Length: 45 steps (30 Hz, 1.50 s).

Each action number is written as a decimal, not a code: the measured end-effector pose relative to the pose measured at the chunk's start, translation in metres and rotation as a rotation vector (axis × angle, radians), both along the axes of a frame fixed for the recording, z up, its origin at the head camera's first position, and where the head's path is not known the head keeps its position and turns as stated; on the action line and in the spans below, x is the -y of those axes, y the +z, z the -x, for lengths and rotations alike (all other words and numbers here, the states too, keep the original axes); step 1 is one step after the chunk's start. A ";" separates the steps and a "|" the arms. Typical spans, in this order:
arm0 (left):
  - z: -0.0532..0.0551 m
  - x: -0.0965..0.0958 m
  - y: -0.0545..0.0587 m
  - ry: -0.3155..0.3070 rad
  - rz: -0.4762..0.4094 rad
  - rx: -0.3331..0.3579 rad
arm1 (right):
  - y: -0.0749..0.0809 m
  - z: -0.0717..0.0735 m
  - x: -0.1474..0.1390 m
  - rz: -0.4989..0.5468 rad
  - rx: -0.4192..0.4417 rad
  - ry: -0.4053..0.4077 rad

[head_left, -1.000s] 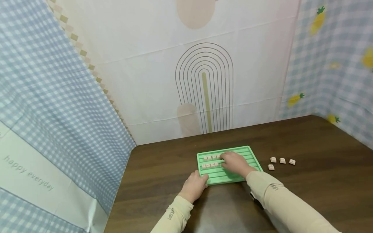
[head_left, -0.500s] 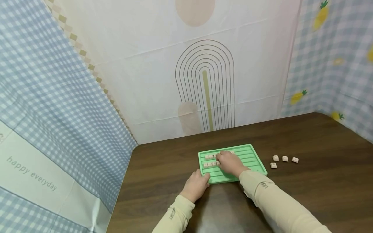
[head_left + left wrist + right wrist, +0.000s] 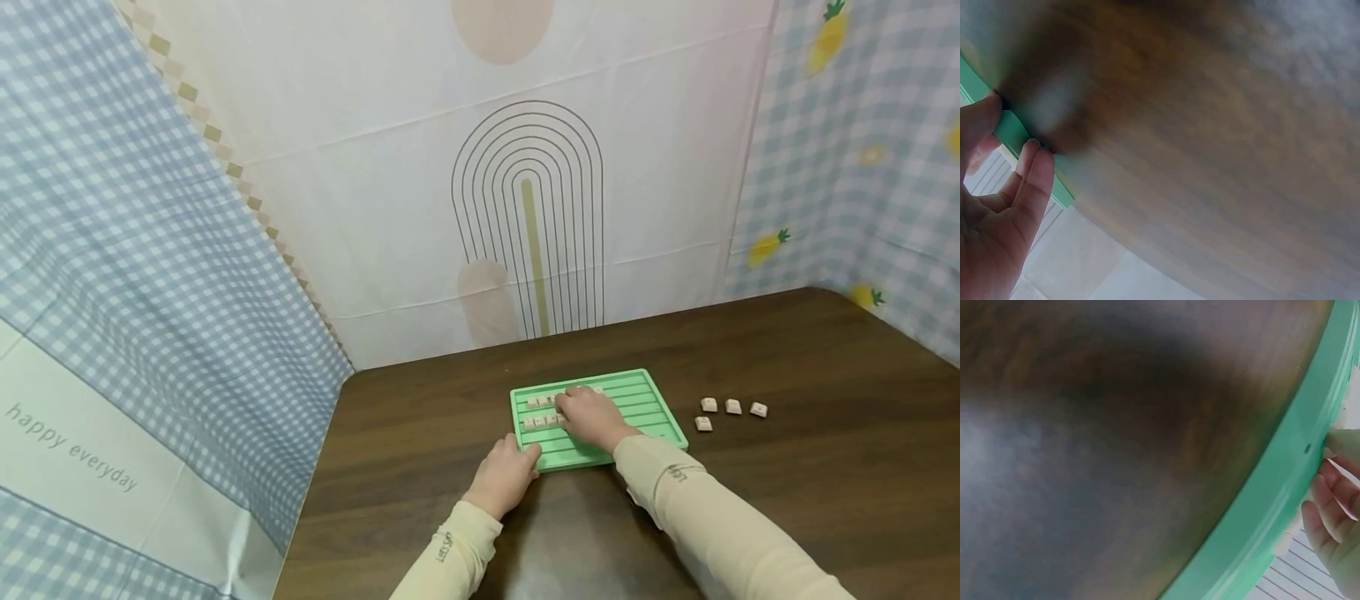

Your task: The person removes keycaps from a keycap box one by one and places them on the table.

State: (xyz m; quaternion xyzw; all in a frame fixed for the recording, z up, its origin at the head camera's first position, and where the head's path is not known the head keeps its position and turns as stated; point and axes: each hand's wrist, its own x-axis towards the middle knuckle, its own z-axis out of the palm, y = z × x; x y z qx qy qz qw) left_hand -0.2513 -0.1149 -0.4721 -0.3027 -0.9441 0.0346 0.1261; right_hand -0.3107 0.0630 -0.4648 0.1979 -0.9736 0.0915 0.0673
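Observation:
A light green ridged tray (image 3: 643, 410) lies on the table with two rows of small white keycaps (image 3: 539, 422) on its left side. My left hand (image 3: 501, 477) holds the tray's near left corner; in the left wrist view, thumb and fingers pinch the green rim (image 3: 1012, 132). Over the tray, my right hand (image 3: 591, 418) reaches to the right part of the nearer row. A white keycap (image 3: 1329, 453) shows between its thumb and fingertips in the right wrist view. That hand hides part of both rows.
Several loose keycaps (image 3: 732, 407) lie on the dark wooden table (image 3: 405, 467) to the right of the tray. A printed cloth (image 3: 390, 208) hangs behind the table, with a blue checked curtain (image 3: 187, 250) at the left.
My right hand has shifted slightly left along the rows, uncovering keycaps at the right of the farther row. The left hand keeps its hold on the tray. The view has tilted slightly.

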 end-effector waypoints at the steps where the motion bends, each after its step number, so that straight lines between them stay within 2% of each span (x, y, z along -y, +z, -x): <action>1: 0.000 -0.001 -0.001 -0.002 -0.002 -0.004 | 0.000 0.000 -0.001 -0.006 0.003 -0.002; 7: 0.000 -0.007 -0.006 -0.019 -0.008 -0.002 | -0.005 -0.001 -0.005 -0.027 0.030 -0.027; 14: -0.002 -0.011 -0.010 -0.004 -0.004 0.069 | -0.012 -0.006 -0.011 -0.020 -0.018 0.003; 17: -0.003 -0.011 -0.010 0.000 0.000 0.091 | -0.008 -0.010 -0.015 0.004 -0.036 0.017; 21: -0.004 -0.009 -0.009 0.010 0.005 0.102 | 0.005 -0.015 -0.026 0.045 -0.031 0.029; 26: -0.004 -0.007 -0.006 0.019 0.010 0.124 | 0.027 -0.024 -0.062 0.068 -0.044 0.036; 32: -0.001 -0.003 -0.002 0.017 -0.003 0.141 | 0.047 -0.032 -0.121 0.064 0.002 -0.065; 39: 0.000 0.000 0.002 0.019 0.002 0.114 | 0.041 -0.042 -0.177 0.059 0.059 -0.155; 45: 0.000 0.001 0.003 0.015 -0.023 0.142 | 0.023 -0.052 -0.198 0.058 0.128 -0.193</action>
